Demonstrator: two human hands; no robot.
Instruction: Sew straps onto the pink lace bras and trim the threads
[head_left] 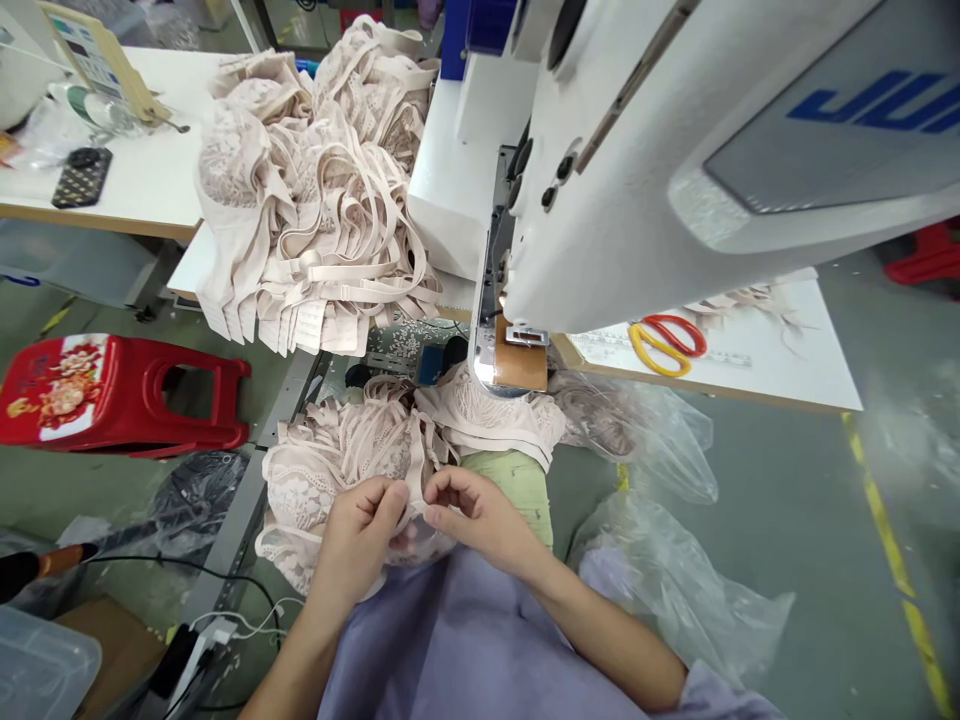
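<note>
My left hand is closed, its thumb and forefinger pinching the edge of a beige bra over my lap. Close beside it, my right hand is closed too, fingertips pinched at the same bra's band; exactly what lies between them is too small to make out. A heap of beige lace bras rests on my lap to the left of and beyond my hands. Another beige bra lies under the sewing machine's narrow arm, above a green cloth.
A large white sewing machine overhangs at the upper right. Red and yellow-handled scissors lie on the white table. Stacked beige bras hang over the left table edge. A red stool and clear plastic bags flank me.
</note>
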